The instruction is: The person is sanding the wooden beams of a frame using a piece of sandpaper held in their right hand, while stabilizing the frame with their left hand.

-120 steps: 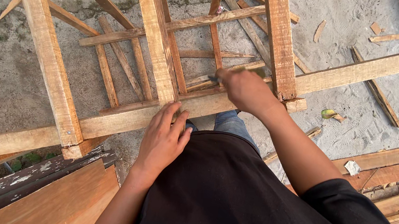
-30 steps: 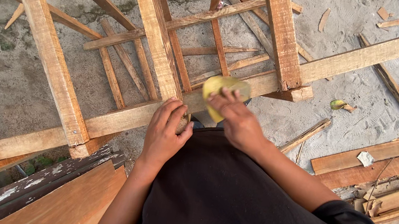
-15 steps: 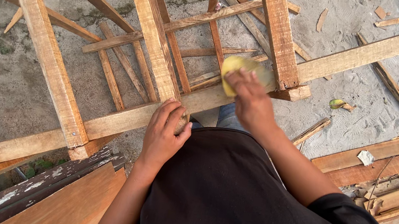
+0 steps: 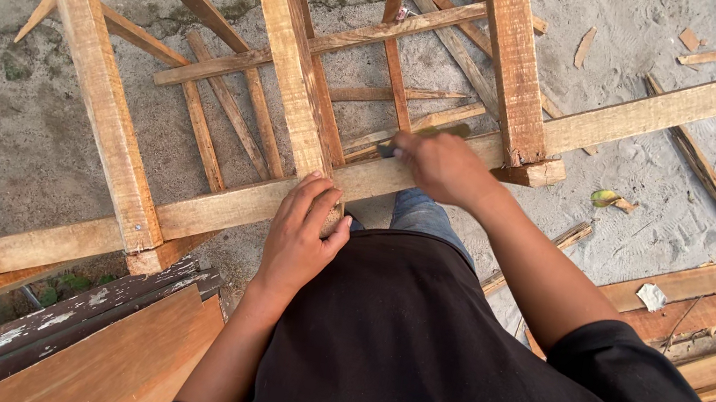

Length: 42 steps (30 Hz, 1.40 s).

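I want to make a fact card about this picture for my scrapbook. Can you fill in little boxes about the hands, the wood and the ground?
Left hand: left hand lies flat on the long rail of the wooden frame, fingers spread.
Right hand: right hand presses a small yellowish piece against the same rail, mostly hidden under the hand.
Wood: rough pale slats cross the rail; a thick upright slat meets it beside the right hand.
Ground: sandy ground with wood scraps and a dry leaf.
Clothes: black shirt.
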Available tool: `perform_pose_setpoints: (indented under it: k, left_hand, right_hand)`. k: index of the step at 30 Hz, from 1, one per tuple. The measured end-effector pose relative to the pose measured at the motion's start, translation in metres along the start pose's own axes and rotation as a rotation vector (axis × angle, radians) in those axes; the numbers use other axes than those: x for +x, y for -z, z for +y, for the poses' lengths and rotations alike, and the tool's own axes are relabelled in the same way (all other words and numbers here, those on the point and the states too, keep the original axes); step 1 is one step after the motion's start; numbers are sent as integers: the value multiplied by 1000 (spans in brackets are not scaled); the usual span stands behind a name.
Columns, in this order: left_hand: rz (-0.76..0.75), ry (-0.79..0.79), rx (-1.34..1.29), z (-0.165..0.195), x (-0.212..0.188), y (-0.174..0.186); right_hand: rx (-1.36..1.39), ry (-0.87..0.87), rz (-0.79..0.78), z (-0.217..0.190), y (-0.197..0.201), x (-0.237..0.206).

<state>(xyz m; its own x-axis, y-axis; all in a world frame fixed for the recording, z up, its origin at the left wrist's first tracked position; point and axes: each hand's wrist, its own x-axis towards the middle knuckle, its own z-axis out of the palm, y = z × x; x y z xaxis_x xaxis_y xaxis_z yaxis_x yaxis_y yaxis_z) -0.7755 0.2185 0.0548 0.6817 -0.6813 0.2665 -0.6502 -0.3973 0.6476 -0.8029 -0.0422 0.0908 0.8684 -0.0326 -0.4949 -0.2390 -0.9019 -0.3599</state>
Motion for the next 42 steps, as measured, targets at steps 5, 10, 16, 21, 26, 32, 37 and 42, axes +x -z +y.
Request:
perform_pose_setpoints:
  k: [5,10,16,21,26,32,37,42]
  left_hand:
    - [12,1,-14,-1,1,-2]
    - [6,-18,12,-2,2,-2]
    - [20,26,-1,-1,1,-3]
    - [22,11,-12,-1,0,0]
    - [19,24,-11,1,2,-1]
    - [16,15,1,1,-1,-2]
    - [-20,8,43,-2,-1,-6]
    - [-22,1,22,-2,-2,-6]
  right_hand:
    - [145,98,163,-2,9,9]
    - [-22,117,134,-12,4,9]
    - [206,327,268,-7,6,1]
    - [-76,-125,-173,-16,13,1]
    - [196,442,313,-31,-7,-8]
    - [-162,155,549,-9,-19,-22]
    - [-189,303,436,-30,-42,-27]
    - [105,319,499,-26,-41,-36]
